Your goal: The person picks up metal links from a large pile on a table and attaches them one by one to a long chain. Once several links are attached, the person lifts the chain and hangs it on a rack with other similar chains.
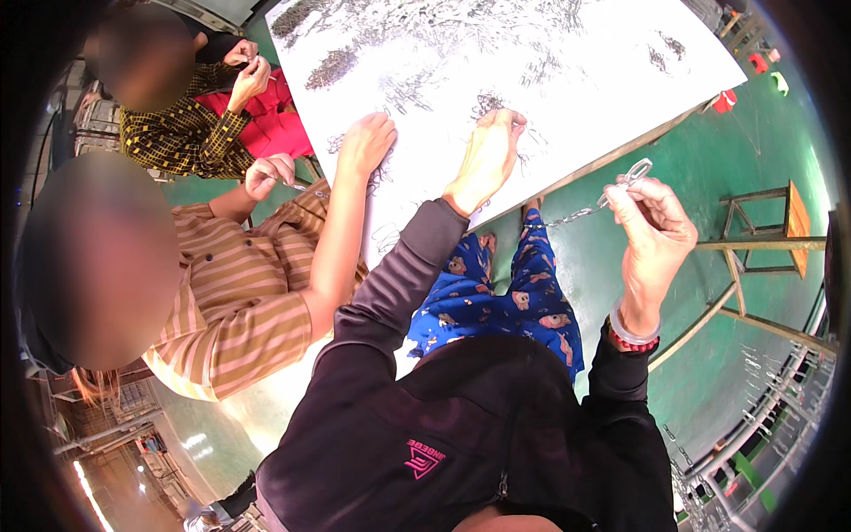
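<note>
My right hand (654, 232) is raised off the table's near side, thumb and fingers pinching a metal chain (576, 215). One large oval link (638, 171) sticks up above the fingertips, while the thinner links trail leftward over my legs. My left hand (489, 152) rests over the white tabletop (589, 129) with its fingertips pressed together; what they hold is too small to tell. Just beyond those fingertips lies a small dark heap of metal links (487, 103). More loose links (527, 146) are scattered beside the hand.
Close on my left, a co-worker in a striped shirt (239, 301) reaches a hand (368, 144) onto the table. Farther along sits another person in patterned sleeves (177, 137). Wooden stools (796, 229) stand at right, near a rack (771, 426) hung with chains. Several link piles (332, 69) cover the far tabletop.
</note>
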`<state>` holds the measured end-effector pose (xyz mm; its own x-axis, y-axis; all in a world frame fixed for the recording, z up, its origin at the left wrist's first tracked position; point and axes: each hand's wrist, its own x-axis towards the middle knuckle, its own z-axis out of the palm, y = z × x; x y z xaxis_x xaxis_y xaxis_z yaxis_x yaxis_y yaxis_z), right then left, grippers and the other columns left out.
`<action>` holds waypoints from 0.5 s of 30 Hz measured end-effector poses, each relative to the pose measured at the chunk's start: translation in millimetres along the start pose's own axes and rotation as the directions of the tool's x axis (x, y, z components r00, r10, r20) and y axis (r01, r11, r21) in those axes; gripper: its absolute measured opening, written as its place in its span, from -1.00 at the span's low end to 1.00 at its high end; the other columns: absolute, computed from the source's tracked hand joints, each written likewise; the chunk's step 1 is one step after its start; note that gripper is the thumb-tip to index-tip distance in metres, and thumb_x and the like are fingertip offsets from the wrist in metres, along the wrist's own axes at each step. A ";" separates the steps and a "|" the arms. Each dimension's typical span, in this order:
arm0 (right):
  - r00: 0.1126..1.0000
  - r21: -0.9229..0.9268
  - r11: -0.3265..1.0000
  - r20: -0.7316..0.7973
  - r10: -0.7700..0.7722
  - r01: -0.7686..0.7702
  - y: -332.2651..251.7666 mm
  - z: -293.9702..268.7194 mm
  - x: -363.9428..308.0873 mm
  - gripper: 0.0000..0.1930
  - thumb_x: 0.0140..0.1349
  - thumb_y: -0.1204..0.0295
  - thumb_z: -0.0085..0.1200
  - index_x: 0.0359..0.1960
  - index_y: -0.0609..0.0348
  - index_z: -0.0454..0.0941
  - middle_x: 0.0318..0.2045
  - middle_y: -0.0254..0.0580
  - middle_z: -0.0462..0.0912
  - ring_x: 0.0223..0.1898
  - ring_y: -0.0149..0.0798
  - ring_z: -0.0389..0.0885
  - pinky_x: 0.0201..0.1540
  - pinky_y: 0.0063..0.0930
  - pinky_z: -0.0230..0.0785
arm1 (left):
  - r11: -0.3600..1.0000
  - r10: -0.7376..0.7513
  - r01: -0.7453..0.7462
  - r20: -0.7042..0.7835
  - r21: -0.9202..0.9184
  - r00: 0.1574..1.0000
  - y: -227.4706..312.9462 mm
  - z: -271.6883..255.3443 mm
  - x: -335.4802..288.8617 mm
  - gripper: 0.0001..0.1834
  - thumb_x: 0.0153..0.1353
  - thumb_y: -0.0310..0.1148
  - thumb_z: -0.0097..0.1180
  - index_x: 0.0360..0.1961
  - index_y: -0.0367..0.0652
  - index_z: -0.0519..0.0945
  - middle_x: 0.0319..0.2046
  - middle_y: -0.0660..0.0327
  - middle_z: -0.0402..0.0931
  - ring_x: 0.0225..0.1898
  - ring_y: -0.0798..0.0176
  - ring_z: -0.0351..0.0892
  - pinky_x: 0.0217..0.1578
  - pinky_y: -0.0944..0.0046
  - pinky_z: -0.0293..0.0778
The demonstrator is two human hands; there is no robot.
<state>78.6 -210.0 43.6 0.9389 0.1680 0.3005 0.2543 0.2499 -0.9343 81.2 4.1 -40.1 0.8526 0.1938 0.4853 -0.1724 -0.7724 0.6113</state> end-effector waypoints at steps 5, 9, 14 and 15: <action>0.999 -0.016 0.999 -0.014 0.050 -0.051 20.2 6.5 -3.5 -0.85 -0.05 0.73 0.23 -0.43 0.29 0.58 -0.48 -0.37 0.57 -0.44 -0.57 0.47 -0.35 -0.71 0.36 | 0.799 -0.252 0.334 0.226 -0.500 0.941 63.1 -34.5 7.9 -0.82 0.20 -0.42 0.08 -0.24 -0.34 0.52 -0.37 0.10 0.56 -0.40 0.38 0.51 -0.33 0.40 0.45; 1.000 0.022 0.999 -0.002 0.024 -0.024 35.0 6.5 -5.5 -0.87 -0.04 0.69 0.25 -0.43 0.29 0.59 -0.48 -0.36 0.58 -0.46 -0.57 0.48 -0.38 -0.74 0.35 | 0.600 -0.154 0.337 0.309 -0.726 0.939 106.8 -55.1 8.4 -0.82 0.17 -0.42 0.12 -0.25 -0.32 0.54 -0.36 0.18 0.56 -0.37 0.43 0.49 -0.30 0.41 0.44; 0.999 -0.045 0.998 -0.001 0.047 -0.047 27.3 13.1 -12.5 -0.87 -0.05 0.69 0.25 -0.43 0.30 0.59 -0.51 -0.37 0.56 -0.49 -0.57 0.47 -0.42 -0.72 0.33 | 0.698 -0.157 0.298 0.266 -0.652 0.951 115.3 -54.9 1.3 -0.82 0.18 -0.43 0.12 -0.26 -0.33 0.54 -0.36 0.20 0.55 -0.29 0.43 0.46 -0.21 0.42 0.41; 0.999 -0.054 0.998 -0.001 0.038 -0.038 26.3 13.4 -13.1 -0.87 -0.05 0.69 0.25 -0.43 0.30 0.59 -0.52 -0.37 0.56 -0.50 -0.56 0.47 -0.43 -0.71 0.33 | 0.714 -0.171 0.297 0.253 -0.634 0.952 116.4 -54.6 0.6 -0.82 0.18 -0.43 0.12 -0.26 -0.33 0.55 -0.36 0.21 0.54 -0.28 0.43 0.46 -0.20 0.42 0.40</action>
<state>70.0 -192.9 17.7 0.9483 0.1762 0.2641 0.2302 0.1914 -0.9541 34.7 -52.7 65.6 0.9662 0.1633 0.1992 -0.1828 -0.1102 0.9770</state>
